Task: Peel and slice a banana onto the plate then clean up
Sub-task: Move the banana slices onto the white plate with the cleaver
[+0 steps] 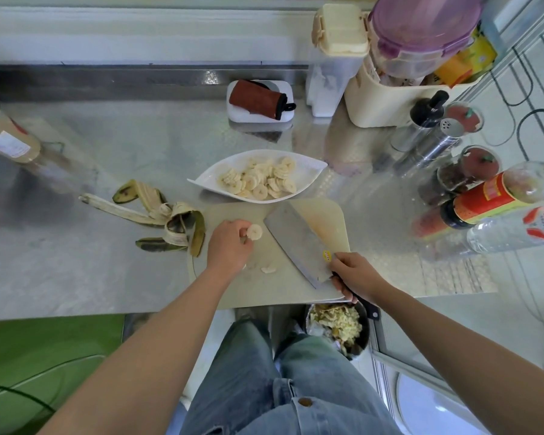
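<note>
The left hand (230,246) pinches a banana slice (254,232), likely for the plate (311,172) at twelve o'clock. The right hand (354,273) grips the cleaver (296,240), laid aside.

The steel counter (107,146) is gleaming with a brushed, reflective sheen. The pale plastic cutting board (327,221) is looking matt and smooth, the cleaver (296,243) is showing dull grey metal, and the white plate (308,171) is shining glossy with fine ribs. The rust-brown cloth (255,100) is looking soft and matt, while the metal shakers (434,146) are glinting, polished.
</note>
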`<state>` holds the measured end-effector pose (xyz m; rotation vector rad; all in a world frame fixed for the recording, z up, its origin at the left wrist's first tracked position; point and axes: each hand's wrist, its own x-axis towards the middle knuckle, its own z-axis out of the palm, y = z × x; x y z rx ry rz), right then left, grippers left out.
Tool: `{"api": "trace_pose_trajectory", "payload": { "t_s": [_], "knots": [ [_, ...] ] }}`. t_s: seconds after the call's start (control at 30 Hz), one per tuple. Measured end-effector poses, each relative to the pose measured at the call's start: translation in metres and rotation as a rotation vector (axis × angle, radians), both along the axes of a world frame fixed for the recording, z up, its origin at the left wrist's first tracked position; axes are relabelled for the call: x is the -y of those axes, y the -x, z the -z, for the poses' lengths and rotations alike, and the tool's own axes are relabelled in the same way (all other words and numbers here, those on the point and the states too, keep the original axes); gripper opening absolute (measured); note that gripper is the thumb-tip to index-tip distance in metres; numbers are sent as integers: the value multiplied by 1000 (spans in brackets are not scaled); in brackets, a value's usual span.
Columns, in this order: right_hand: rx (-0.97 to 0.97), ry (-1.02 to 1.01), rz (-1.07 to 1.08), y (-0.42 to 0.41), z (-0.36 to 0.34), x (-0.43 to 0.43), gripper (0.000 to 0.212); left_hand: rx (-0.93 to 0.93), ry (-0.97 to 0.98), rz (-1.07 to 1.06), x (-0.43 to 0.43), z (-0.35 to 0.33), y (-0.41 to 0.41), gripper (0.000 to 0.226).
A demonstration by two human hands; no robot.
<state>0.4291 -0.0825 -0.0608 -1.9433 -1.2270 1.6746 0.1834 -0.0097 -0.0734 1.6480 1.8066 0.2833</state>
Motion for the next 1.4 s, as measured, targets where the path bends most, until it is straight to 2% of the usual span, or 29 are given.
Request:
{"api": "trace_pose_trajectory", "payload": {
  "t_s": [0.2,0.4,0.53,0.63,1.07,1.23,1.4],
  "knots": [
    [2,19,-114,9,0,-1,36,18,17,7,7,2,4,27],
    [-23,43,-160,14,1,-8,36,5,-30,-35,19,0,10,18],
    [-61,51,-122,10,0,-11,29,31,10,-118,35,-4,22,31],
    [-92,51,-62,3,-3,-9,30,6,41,-83,48,-4,28,39],
    [2,-5,-80,-11,5,34,41,-72,-90,-116,74,3,12,26],
    [42,-16,-118,8,5,37,36,-76,-100,-144,79,5,6,18],
    [29,-47,-130,21,6,37,32,-37,-129,-175,86,6,-1,21]
  ]
}}
